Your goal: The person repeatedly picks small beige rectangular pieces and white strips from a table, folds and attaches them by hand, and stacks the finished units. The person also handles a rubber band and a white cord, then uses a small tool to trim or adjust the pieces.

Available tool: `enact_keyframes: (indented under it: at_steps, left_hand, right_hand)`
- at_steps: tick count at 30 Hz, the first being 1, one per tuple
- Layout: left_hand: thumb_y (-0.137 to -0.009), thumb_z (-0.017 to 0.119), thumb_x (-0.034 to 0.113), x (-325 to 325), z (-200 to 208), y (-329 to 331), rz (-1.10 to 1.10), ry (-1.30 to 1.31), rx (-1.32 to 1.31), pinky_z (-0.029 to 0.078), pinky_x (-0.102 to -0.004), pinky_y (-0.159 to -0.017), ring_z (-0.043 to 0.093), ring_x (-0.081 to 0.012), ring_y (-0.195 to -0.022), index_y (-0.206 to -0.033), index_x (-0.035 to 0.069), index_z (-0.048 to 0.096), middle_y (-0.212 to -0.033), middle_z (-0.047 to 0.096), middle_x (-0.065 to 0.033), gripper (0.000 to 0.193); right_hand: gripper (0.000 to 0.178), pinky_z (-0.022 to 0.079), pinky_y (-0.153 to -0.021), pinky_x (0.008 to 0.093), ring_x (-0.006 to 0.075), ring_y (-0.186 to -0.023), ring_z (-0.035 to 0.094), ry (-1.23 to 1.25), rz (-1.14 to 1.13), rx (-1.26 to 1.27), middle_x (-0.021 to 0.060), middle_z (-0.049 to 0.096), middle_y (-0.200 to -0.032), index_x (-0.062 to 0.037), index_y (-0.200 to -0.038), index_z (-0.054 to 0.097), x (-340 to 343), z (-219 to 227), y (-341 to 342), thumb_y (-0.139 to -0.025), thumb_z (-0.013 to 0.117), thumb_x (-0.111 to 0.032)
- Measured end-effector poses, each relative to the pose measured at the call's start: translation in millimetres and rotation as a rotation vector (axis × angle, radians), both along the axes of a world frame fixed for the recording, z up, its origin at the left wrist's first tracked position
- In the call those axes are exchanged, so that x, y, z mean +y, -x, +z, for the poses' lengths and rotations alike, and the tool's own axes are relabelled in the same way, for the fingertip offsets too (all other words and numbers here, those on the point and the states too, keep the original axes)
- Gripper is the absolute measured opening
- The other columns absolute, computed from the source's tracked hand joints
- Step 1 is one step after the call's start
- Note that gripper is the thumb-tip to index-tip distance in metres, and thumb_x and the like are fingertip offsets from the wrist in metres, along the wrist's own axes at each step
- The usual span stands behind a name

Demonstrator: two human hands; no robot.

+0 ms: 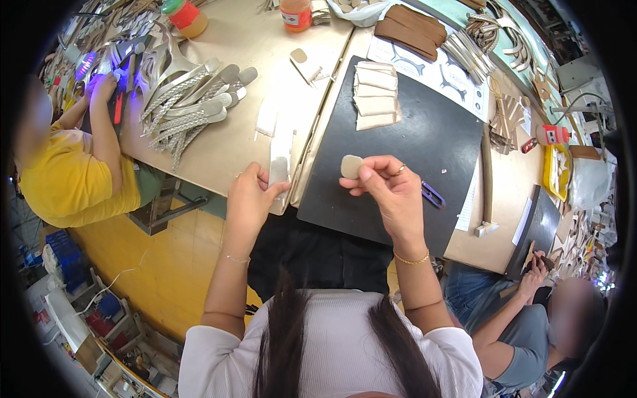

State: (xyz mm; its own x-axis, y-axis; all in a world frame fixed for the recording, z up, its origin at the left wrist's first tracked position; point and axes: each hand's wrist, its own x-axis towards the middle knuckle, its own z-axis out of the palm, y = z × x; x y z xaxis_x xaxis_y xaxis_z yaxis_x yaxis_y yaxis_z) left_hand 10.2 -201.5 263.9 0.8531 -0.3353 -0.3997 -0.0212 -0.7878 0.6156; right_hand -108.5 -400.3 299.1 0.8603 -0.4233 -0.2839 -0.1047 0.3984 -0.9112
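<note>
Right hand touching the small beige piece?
Touching. The head view shows the right hand pinching the small beige piece by its edge.

forearms (225, 285) reach forward, left fingers (252, 174) and right fingers (386, 163) both bent in a pinch.

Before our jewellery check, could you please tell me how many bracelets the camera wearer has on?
2 visible: a thin bracelet on the left wrist and a gold-coloured bracelet on the right wrist.
</note>
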Motion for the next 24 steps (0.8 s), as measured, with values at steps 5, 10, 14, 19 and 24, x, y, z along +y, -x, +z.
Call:
enact_keyframes:
  at_steps: [5, 10, 14, 19, 24]
  left_hand:
    - [-0.080, 0.075, 0.006, 15, 6, -4, 0.236, 0.540, 0.420, 0.048, -0.0236, -0.051, 0.058, -0.0086, -0.057, -0.092, -0.004, 0.059, -0.072, 0.062, -0.0047, 0.022]
    - [-0.083, 0.071, 0.003, 19, -2, -8, 0.283, 0.556, 0.396, 0.050, -0.0229, -0.051, 0.060, -0.0112, -0.059, -0.099, -0.007, 0.060, -0.073, 0.061, -0.0061, 0.022]
    - [-0.084, 0.070, 0.002, 29, 2, -2, 0.181, 0.499, 0.425, 0.051, -0.0245, -0.052, 0.061, -0.0124, -0.060, -0.099, -0.007, 0.061, -0.074, 0.062, -0.0078, 0.020]
    - [-0.084, 0.069, 0.001, 46, 23, -4, 0.001, 0.454, 0.721, 0.051, -0.0241, -0.054, 0.063, -0.0130, -0.062, -0.100, -0.005, 0.061, -0.078, 0.066, -0.0077, 0.019]
    - [-0.085, 0.067, 0.000, 34, 39, -9, 0.136, 0.788, 0.585, 0.054, -0.0244, -0.061, 0.064, -0.0123, -0.068, -0.107, -0.006, 0.058, -0.084, 0.065, -0.0085, 0.024]
  right_hand:
    - [0.013, 0.054, -0.075, 0.0229, 0.0165, -0.087, 0.069, -0.056, 0.071, 0.000, 0.0101, 0.067, -0.095, 0.0035, -0.102, 0.060, 9, -2, -1, -0.092, 0.062, -0.004]
    - [0.014, 0.052, -0.076, 0.0218, 0.0127, -0.086, 0.067, -0.021, 0.118, 0.000, 0.0080, 0.067, -0.092, 0.0033, -0.101, 0.060, 15, -3, -7, -0.090, 0.063, -0.006]
    - [0.014, 0.051, -0.074, 0.0216, 0.0113, -0.083, 0.066, 0.025, 0.132, 0.039, 0.0064, 0.066, -0.090, 0.0028, -0.100, 0.060, 18, -4, -4, -0.089, 0.064, -0.006]
    - [0.014, 0.051, -0.073, 0.0214, 0.0106, -0.082, 0.066, 0.018, 0.135, 0.026, 0.0056, 0.066, -0.090, 0.0024, -0.099, 0.060, 18, -8, -1, -0.089, 0.065, -0.006]
    - [0.013, 0.052, -0.073, 0.0214, 0.0104, -0.081, 0.065, -0.047, 0.154, 0.038, 0.0060, 0.066, -0.090, 0.0022, -0.099, 0.060, 21, 1, -2, -0.090, 0.065, -0.007]
